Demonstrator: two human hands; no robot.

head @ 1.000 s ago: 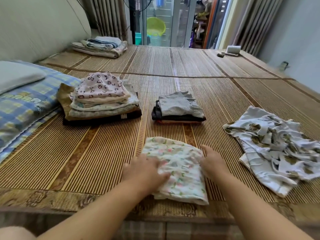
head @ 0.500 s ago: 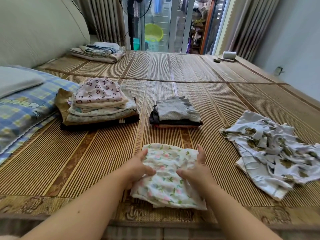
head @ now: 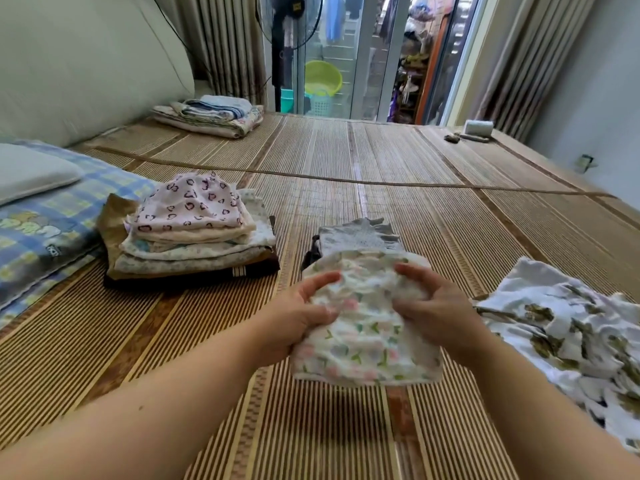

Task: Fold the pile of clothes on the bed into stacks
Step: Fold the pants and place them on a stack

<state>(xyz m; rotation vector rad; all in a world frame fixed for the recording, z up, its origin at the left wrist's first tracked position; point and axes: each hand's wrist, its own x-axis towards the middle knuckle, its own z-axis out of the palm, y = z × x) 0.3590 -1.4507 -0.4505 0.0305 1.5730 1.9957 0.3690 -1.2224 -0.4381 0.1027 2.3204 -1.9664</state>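
Head view: 2 hands' fingers grip a folded, crumpled white floral garment (head: 363, 327) off the mat (head: 173, 341).

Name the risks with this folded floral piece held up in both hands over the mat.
1. The left hand and right hand grip the folded floral piece by its sides. Its lower layers hang free and might fall open.
2. The small grey-topped stack just behind it looks narrow, so a piece set down off-centre could slide off or skew it.
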